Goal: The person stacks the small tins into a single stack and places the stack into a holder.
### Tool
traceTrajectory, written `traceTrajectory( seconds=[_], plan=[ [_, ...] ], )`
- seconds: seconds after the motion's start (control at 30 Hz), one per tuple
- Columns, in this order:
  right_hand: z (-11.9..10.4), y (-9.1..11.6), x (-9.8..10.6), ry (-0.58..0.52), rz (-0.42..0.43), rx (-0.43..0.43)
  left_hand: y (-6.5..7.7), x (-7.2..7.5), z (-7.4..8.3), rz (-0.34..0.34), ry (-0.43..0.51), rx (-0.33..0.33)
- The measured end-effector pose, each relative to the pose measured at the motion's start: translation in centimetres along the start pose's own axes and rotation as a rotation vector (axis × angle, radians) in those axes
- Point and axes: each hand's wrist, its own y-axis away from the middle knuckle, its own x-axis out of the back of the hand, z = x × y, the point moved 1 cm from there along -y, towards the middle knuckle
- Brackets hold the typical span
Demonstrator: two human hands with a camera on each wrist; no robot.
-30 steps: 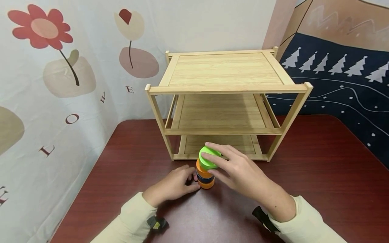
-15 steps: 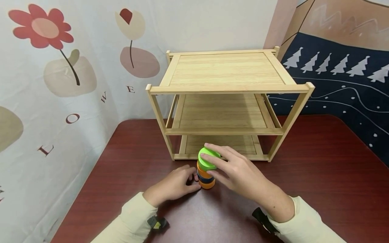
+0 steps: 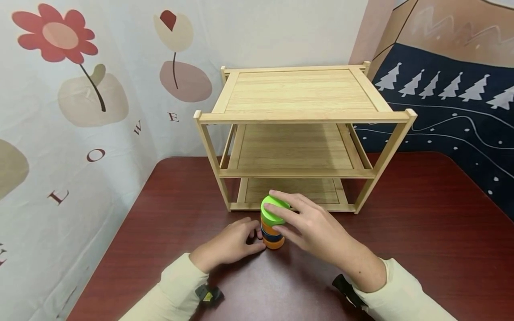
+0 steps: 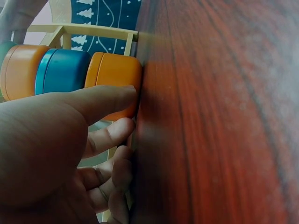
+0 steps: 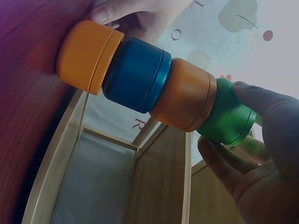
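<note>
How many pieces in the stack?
4, from the table up: lower orange piece, blue piece, upper orange piece, green piece on top. None seem hidden.

A pale wooden rack (image 3: 301, 91) with three shelves stands toward the back of a reddish-brown table (image 3: 433, 214) with rounded far corners, seen here from my remote post through the head camera. To my left hangs a white wall covering (image 3: 277, 31) printed with a red flower (image 3: 59, 35), a tulip (image 3: 173, 33) and dark red letters (image 3: 96, 155). At right, past a pink strip (image 3: 366, 35), I see a navy panel (image 3: 453, 118) with white trees (image 3: 450, 87) beneath a tan area (image 3: 449, 33). Light glints off the near tabletop; a shadow crosses the middle shelf (image 3: 285, 147).
</note>
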Motion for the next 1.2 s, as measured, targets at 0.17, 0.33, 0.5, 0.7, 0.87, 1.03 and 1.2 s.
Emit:
traceTrajectory(
  seconds=[0.17, 0.33, 0.5, 0.7, 0.87, 1.03, 1.2],
  plan=[
    [0.01, -0.01, -0.11, -0.002, -0.004, -0.001, 0.06, 0.10, 0.03, -0.004, 0.000, 0.004],
    [0.03, 0.02, -0.16, -0.002, -0.012, -0.007, 0.07, 0.17, 0.12, -0.008, 0.000, 0.008],
    [0.00, -0.01, -0.17, 0.003, -0.023, -0.013, 0.08, 0.27, 0.25, -0.007, 0.003, 0.005],
    [-0.07, -0.04, -0.20, 0.006, -0.040, -0.027, 0.05, 0.26, 0.22, -0.003, 0.008, 0.000],
    [-0.08, 0.01, -0.26, 0.017, -0.047, -0.027, 0.06, 0.23, 0.18, 0.007, 0.013, -0.011],
    [-0.07, 0.04, -0.37, 0.025, -0.047, -0.020, 0.03, 0.22, 0.16, -0.003, 0.015, -0.004],
    [-0.03, 0.03, -0.42, 0.027, -0.045, -0.013, 0.01, 0.31, 0.24, -0.017, 0.008, 0.008]
  ],
)
